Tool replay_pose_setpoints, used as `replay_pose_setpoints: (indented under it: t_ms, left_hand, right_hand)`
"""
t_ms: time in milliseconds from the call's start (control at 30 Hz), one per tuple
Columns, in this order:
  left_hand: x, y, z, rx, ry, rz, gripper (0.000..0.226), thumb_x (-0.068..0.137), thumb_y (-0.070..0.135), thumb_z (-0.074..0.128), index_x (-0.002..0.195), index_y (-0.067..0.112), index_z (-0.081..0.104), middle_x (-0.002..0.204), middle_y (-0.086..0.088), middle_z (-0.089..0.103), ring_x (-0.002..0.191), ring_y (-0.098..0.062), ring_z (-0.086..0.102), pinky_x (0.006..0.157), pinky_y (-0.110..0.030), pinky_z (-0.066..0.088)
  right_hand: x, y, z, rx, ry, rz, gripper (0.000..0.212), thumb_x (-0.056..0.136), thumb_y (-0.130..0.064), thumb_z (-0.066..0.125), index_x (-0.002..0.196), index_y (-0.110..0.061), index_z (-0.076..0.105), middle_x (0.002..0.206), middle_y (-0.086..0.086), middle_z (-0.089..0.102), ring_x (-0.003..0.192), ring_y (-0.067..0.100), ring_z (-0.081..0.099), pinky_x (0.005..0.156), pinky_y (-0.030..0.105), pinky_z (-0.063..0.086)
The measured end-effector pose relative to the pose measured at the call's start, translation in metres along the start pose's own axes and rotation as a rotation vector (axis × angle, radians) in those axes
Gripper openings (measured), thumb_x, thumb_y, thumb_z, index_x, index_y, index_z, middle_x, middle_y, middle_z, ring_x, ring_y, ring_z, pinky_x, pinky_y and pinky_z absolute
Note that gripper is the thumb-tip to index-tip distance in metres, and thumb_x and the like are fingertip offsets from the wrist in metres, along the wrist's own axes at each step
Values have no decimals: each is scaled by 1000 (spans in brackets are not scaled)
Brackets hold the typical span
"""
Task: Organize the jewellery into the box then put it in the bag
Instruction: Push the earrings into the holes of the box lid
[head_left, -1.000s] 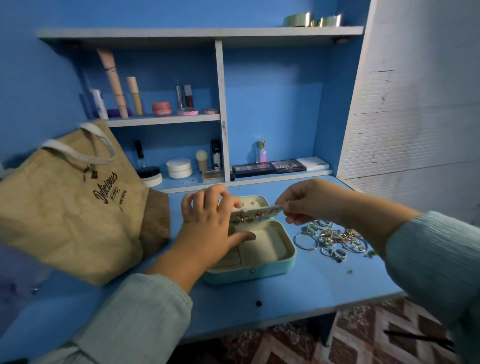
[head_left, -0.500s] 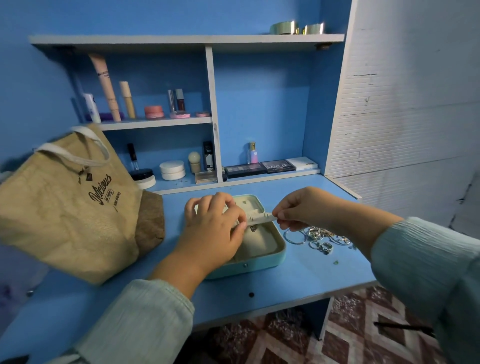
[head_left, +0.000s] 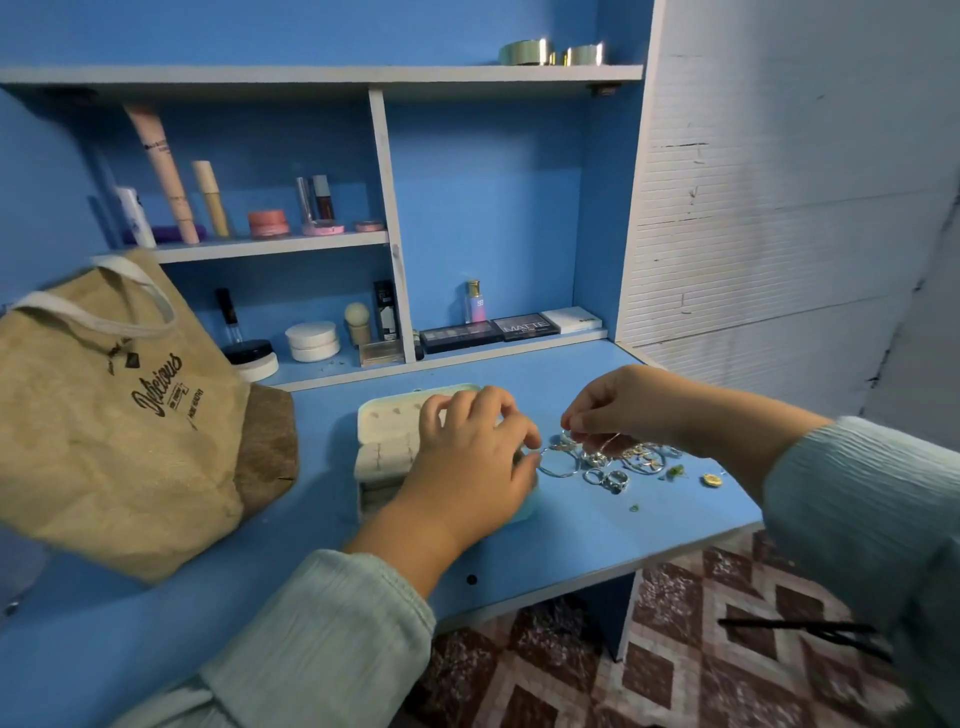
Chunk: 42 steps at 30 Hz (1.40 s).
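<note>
The teal jewellery box (head_left: 387, 415) lies open on the blue desk, its cream lining showing. My left hand (head_left: 467, 467) covers the box's right half, with fingers and thumb curled over its right rim. A cream strip (head_left: 384, 457) lies across the box's inside. Right of the box sits a pile of silver rings and hoops (head_left: 613, 465). My right hand (head_left: 623, 405) hovers just above this pile and pinches a thin silver piece (head_left: 605, 441) between thumb and fingertips. The tan jute bag (head_left: 104, 441) stands at the left, handles up.
Cosmetics fill the shelves (head_left: 270, 244) behind the desk, with palettes (head_left: 488, 330) on the lowest ledge. A small gold item (head_left: 710, 480) and green bits lie near the desk's right edge (head_left: 675, 551). A white wall panel (head_left: 753, 234) bounds the right side.
The earring card that both hands held over the box is out of my right hand. That hand has moved right to the jewellery pile and pinched a piece. My left hand has dropped onto the box.
</note>
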<state>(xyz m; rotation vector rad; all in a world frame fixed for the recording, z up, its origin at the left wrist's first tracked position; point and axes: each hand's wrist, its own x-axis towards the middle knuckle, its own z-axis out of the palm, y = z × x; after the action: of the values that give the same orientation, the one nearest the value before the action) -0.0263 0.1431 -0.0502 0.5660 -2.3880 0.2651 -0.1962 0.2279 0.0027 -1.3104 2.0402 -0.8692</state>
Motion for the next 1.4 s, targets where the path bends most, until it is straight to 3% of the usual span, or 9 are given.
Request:
replay_pose_setpoints:
  t_ms: [100, 233, 367, 467, 533, 667, 800, 1167, 1400]
  left_hand:
    - [11, 20, 7, -11, -51, 49, 18, 75, 42, 49, 71, 34, 65, 86, 9, 57, 82, -18, 58, 82, -32, 22]
    - [18, 47, 20, -59, -237, 127, 22, 92, 39, 50, 106, 31, 66, 115, 8, 49, 113, -19, 41, 91, -33, 15]
    - [17, 67, 38, -114, -232, 148, 24, 90, 38, 56, 109, 30, 67, 116, 6, 52, 116, -21, 42, 91, -35, 18]
    - [17, 70, 49, -45, -229, 209, 17, 75, 39, 68, 92, 36, 72, 95, 9, 59, 94, -20, 57, 76, -32, 20]
    - [16, 69, 59, -47, -211, 214, 18, 63, 38, 79, 80, 37, 72, 82, 10, 60, 78, -19, 60, 69, -31, 20]
    - [16, 68, 70, -70, -127, 230, 6, 65, 37, 65, 68, 39, 69, 75, 13, 58, 72, -17, 60, 68, -30, 19]
    - [18, 68, 77, -62, -74, 224, 5, 64, 35, 63, 62, 39, 66, 73, 16, 57, 72, -15, 59, 68, -30, 18]
    - [11, 66, 86, -15, 28, 145, 10, 70, 39, 60, 62, 34, 65, 80, 15, 58, 83, -10, 39, 70, -30, 19]
    - [9, 65, 79, 4, 17, 144, 8, 70, 41, 64, 65, 34, 66, 82, 15, 58, 83, -11, 44, 72, -31, 20]
  right_hand:
    - [-11, 17, -12, -154, 13, 30, 8, 86, -15, 63, 84, -14, 71, 79, 6, 69, 68, 13, 60, 62, 21, 51]
    - [-23, 43, -26, -354, 26, 80, 8, 86, -20, 63, 79, -22, 68, 78, 2, 67, 65, 13, 56, 61, 24, 49]
    - [-31, 69, -34, -499, 82, 83, 6, 87, -19, 61, 87, -22, 66, 74, -9, 60, 65, 9, 54, 57, 17, 43]
    - [-34, 89, -37, -532, 146, 86, 14, 88, -16, 59, 98, -20, 68, 91, -5, 61, 79, 10, 54, 67, 20, 43]
    - [-35, 101, -38, -534, 196, 76, 16, 89, -14, 58, 102, -20, 66, 94, -4, 57, 76, 8, 50, 61, 16, 38]
    - [-35, 118, -40, -497, 307, 61, 22, 88, -9, 55, 107, -17, 62, 95, -1, 54, 79, 13, 48, 67, 21, 34]
    - [-36, 130, -36, -475, 318, 68, 24, 90, -9, 49, 110, -17, 60, 96, 0, 55, 85, 16, 51, 72, 25, 40]
    - [-36, 133, -24, -518, 333, -25, 22, 93, -22, 54, 110, -17, 67, 103, -5, 46, 86, 10, 47, 77, 18, 36]
    - [-38, 131, -17, -684, 373, -20, 32, 97, -20, 41, 93, -2, 67, 101, 7, 57, 91, 20, 54, 80, 31, 42]
